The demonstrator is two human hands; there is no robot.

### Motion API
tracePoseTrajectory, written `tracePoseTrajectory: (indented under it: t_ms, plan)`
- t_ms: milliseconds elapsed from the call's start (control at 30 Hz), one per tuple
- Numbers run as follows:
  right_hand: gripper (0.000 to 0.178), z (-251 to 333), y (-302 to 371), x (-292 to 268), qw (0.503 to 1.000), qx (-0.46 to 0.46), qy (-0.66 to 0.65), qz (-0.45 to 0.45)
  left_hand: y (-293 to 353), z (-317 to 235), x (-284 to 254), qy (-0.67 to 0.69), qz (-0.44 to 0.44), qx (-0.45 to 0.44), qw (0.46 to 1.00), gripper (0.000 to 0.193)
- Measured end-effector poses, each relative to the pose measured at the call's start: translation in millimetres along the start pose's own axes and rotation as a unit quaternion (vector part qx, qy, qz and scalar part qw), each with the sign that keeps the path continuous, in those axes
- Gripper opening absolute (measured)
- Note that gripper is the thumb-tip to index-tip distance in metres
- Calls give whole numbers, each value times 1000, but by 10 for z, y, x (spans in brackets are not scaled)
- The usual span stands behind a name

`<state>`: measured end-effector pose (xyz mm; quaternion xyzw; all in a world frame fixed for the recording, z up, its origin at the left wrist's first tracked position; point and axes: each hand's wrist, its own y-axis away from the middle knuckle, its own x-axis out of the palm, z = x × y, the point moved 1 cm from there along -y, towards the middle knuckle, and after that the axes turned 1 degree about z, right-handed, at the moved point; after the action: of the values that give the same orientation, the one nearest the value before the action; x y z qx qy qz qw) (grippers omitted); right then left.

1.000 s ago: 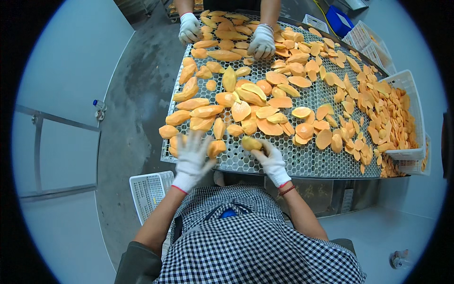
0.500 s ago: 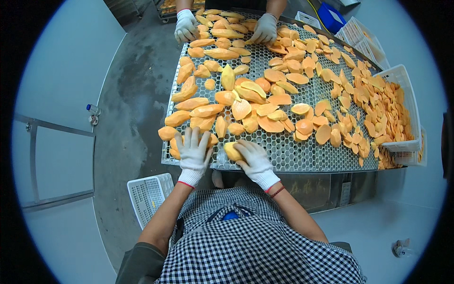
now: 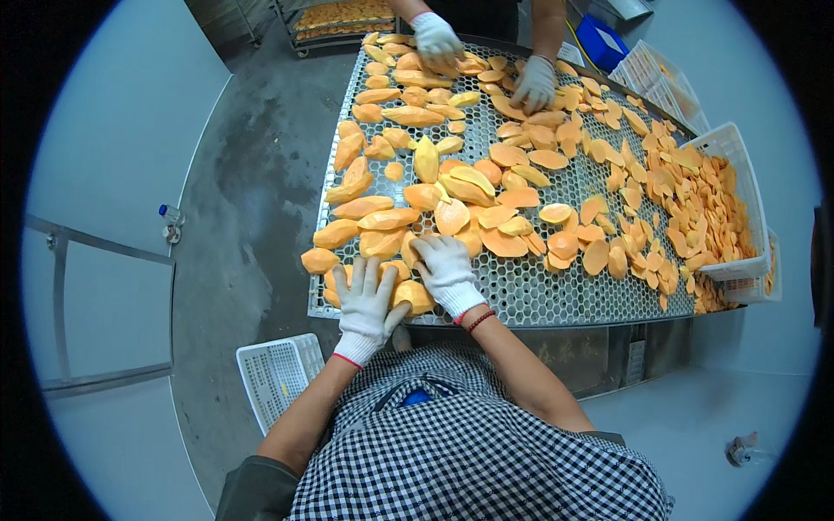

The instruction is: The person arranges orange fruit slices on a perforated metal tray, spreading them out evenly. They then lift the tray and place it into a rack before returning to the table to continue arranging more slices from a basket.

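Note:
Thick orange-yellow slices (image 3: 388, 219), seemingly peeled mango or a root, lie on a mesh-topped table (image 3: 539, 295). My left hand (image 3: 365, 304), in a white knit glove, rests with its fingers stretched out over slices near the front-left corner. By its thumb lies a rounded yellow piece (image 3: 412, 297). My right hand (image 3: 448, 273), gloved too, reaches past this piece with bent fingers on a slice that it mostly covers. Another upright slice (image 3: 408, 249) stands by its fingertips.
Across the table, a co-worker's gloved hands (image 3: 534, 84) handle slices. A white crate (image 3: 743, 143) at the right spills a heap of thin slices (image 3: 712, 208). On the floor at left stands a white basket (image 3: 269, 369); a loaded rack (image 3: 343, 22) is behind.
My right hand has let go of the yellow piece, now by my left thumb, and moved forward onto another slice. The co-worker's hands have shifted right. The view has moved slightly.

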<state>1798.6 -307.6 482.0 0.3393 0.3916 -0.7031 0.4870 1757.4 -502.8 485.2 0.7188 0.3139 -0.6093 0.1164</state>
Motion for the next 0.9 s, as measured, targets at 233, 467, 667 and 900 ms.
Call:
tracePoseTrajectory:
  t_ms: [233, 467, 667, 900]
  plan:
    - [35, -116, 50, -102, 998, -38, -43, 14, -54, 106, -70, 7, -29, -22, 999, 65]
    - [45, -2, -255, 1, 999, -14, -40, -35, -477, 445, -367, -38, -80, -159, 983, 63]
    - [49, 35, -742, 236, 998, -9, -5, 66, -318, 943, -132, 186, -36, -276, 942, 62]
    - [47, 98, -738, 299, 996, 75, -49, 18, -198, 874, -13, 127, -77, -169, 974, 56]
